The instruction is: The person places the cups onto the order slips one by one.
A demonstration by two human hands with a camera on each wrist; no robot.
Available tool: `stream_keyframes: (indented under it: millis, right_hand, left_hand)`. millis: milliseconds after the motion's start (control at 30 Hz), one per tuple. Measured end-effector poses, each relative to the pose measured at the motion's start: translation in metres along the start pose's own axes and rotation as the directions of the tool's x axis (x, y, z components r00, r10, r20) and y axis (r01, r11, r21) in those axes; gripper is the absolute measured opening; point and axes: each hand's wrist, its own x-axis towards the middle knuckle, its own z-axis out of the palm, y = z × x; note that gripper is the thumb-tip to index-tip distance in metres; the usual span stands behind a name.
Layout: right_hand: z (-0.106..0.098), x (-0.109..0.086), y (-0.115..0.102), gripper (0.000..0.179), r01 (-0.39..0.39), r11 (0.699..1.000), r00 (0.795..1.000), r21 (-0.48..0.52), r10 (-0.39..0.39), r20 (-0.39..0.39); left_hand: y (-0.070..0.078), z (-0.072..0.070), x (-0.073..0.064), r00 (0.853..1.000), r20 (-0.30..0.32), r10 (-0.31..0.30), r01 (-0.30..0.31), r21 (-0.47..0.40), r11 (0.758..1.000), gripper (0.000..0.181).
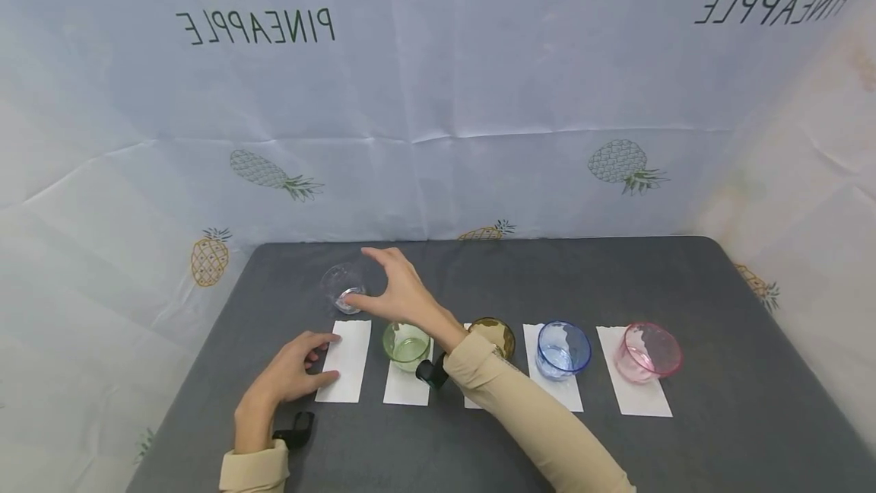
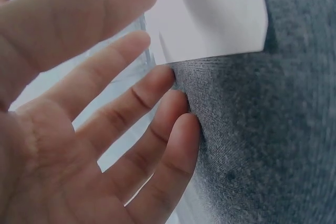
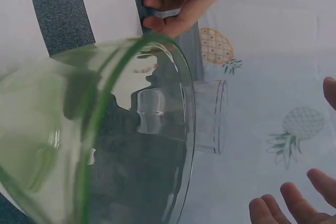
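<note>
My right hand reaches across to the far left of the table, thumb and fingers spread wide beside a clear glass. In the right wrist view a gap shows between its fingers and the clear glass, which stands upright. At the leftmost white paper rests my left hand, its thumb and index finger by the paper's left edge. The left wrist view shows these fingers loosely extended with nothing held, near the paper.
Under my right forearm stands a green glass on its paper. To the right, an amber glass, a blue glass and a pink glass each stand on paper strips. A pineapple-print curtain hangs behind the grey table.
</note>
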Motion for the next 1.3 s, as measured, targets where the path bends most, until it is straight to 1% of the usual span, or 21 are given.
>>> stream_keyframes:
  millis: [267, 467, 567, 667, 700, 767, 900, 933, 1033, 1300]
  right_hand:
    - [0.012, 0.017, -0.005, 0.087, -0.102, 0.993, 0.993, -0.060, 0.105, 0.047]
    - [0.018, 0.028, 0.002, 0.090, -0.154, 0.984, 0.985, -0.088, 0.160, 0.059]
    - [0.020, 0.030, 0.005, 0.093, -0.181, 0.978, 0.980, -0.102, 0.188, 0.062]
    - [0.022, 0.030, 0.003, 0.094, -0.201, 0.973, 0.976, -0.111, 0.209, 0.065]
    - [0.023, 0.030, 0.002, 0.094, -0.210, 0.971, 0.974, -0.113, 0.218, 0.067]
    - [0.025, 0.029, -0.001, 0.094, -0.223, 0.969, 0.971, -0.108, 0.231, 0.066]
    - [0.031, 0.028, -0.009, 0.095, -0.248, 0.963, 0.966, -0.103, 0.254, 0.051]
    - [0.033, 0.027, -0.011, 0.095, -0.253, 0.963, 0.965, -0.098, 0.258, 0.043]
    - [0.038, 0.028, -0.014, 0.096, -0.271, 0.958, 0.962, -0.099, 0.273, 0.010]
    - [0.051, 0.031, -0.009, 0.094, -0.314, 0.948, 0.949, -0.049, 0.312, -0.038]
  left_hand:
    - [0.004, 0.003, 0.000, 0.999, 0.007, -0.044, 0.044, 0.013, 0.999, 0.049]
    - [0.007, 0.005, 0.001, 0.996, 0.005, -0.085, 0.085, 0.022, 0.996, 0.049]
    - [0.008, 0.005, 0.001, 0.997, 0.005, -0.082, 0.082, 0.023, 0.996, 0.050]
    - [0.007, 0.005, 0.002, 0.997, 0.006, -0.082, 0.082, 0.023, 0.996, 0.050]
    - [0.007, 0.005, 0.002, 0.997, 0.005, -0.072, 0.072, 0.026, 0.997, 0.050]
    - [0.006, 0.004, 0.002, 0.997, 0.004, -0.077, 0.077, 0.025, 0.997, 0.050]
    - [0.006, 0.002, 0.002, 0.997, 0.000, -0.072, 0.072, 0.030, 0.997, 0.051]
    - [0.006, 0.001, 0.001, 0.997, 0.000, -0.080, 0.079, 0.026, 0.997, 0.051]
    - [0.007, 0.001, 0.002, 0.997, 0.003, -0.078, 0.078, 0.026, 0.997, 0.051]
    - [0.005, 0.002, 0.002, 0.996, 0.017, -0.092, 0.092, 0.006, 0.996, 0.052]
